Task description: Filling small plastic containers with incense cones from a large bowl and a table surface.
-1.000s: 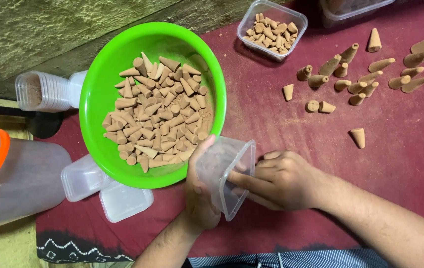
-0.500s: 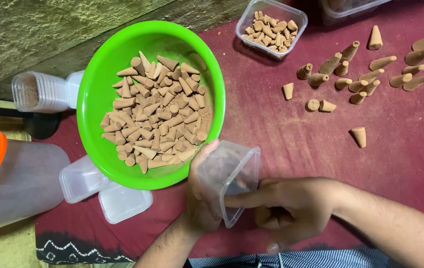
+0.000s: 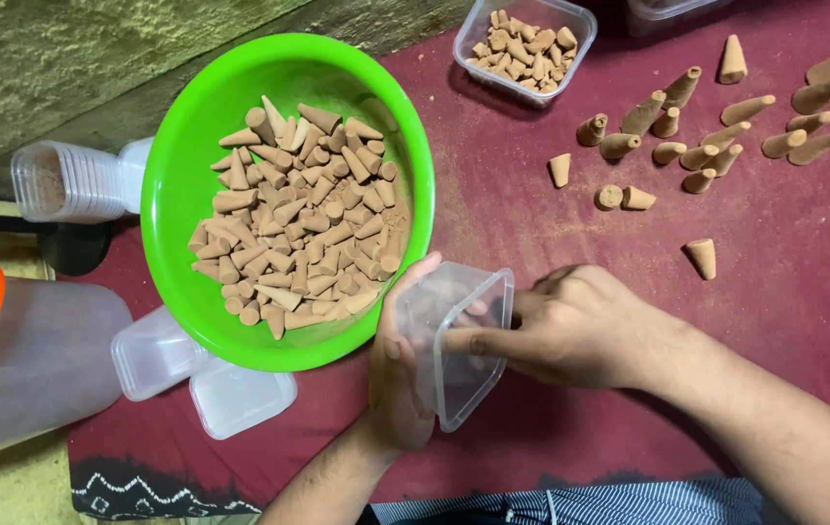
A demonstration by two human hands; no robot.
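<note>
**Asha:** Dark red cloth [image 3: 551,253] covers the floor, seen from above, with a rough stone wall [image 3: 94,58] along the far edge. What are the hands doing?

**Ben:** Both hands meet near the lower middle. The left hand [image 3: 397,374] has its grip closed around a small clear plastic tub [image 3: 459,340], thumb up along the near rim, holding it tipped on its side with the open mouth facing right. The right hand [image 3: 580,326] rests against that open mouth; its forefinger lies across the tub's rim and the other fingers curl at the opening. I cannot tell whether the right grip holds anything.

**Asha:** What lies around them?

**Ben:** Just left of the left hand's grip, touching the thumb tip, sits a bright green bowl [image 3: 181,194] heaped with tan incense cones [image 3: 298,224]. Beyond the right hand, well apart, loose cones [image 3: 702,146] lie scattered on the cloth, some upright, some lying down. One single cone [image 3: 700,258] lies near the right wrist. Further off, past the bowl, a clear tub filled with cones [image 3: 527,49] stands at the far edge.

**Asha:** Anything left of the bowl?

**Ben:** Two clear lids [image 3: 201,374] lie partly beneath it, a stack of empty tubs [image 3: 70,180] lies on its side, and a large cloudy jar with an orange rim [image 3: 16,360] sits at the far left.
</note>
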